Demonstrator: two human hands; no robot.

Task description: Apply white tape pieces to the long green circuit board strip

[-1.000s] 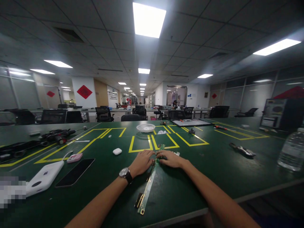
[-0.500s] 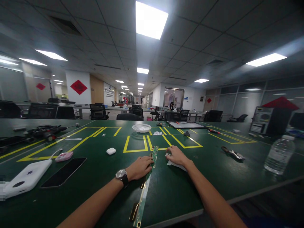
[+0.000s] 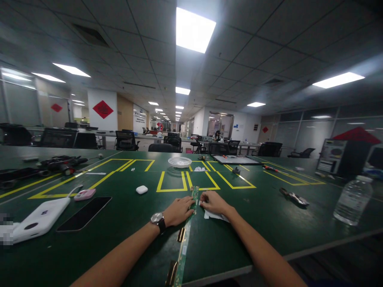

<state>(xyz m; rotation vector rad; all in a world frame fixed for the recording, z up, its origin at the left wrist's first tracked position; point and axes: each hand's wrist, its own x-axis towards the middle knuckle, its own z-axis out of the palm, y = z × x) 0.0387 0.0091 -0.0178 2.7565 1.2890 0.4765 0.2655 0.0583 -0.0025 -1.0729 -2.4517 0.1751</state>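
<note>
A long, narrow green circuit board (image 3: 184,249) with gold-coloured flex strips along its left side lies lengthwise on the green table, running towards me. My left hand (image 3: 180,210), with a watch on its wrist, rests at its far section, fingertips and thumb holding the board's edge. Just right of the board, my right hand (image 3: 216,202) has its fingers closed in a pinch on a white tissue (image 3: 214,216). Part of this tissue spreads out beneath the hand, and the fingers hide the rest.
To the left are a white power bank (image 3: 42,219), a black phone (image 3: 85,214), a pink case (image 3: 85,194) and a white earbud case (image 3: 141,189). A white basket (image 3: 179,162) stands ahead. On the right are pliers (image 3: 295,197) and a water bottle (image 3: 353,201).
My right hand has moved left with the tissue, up close to the circuit board. My left hand stays on the board. The whole view has shifted slightly.
</note>
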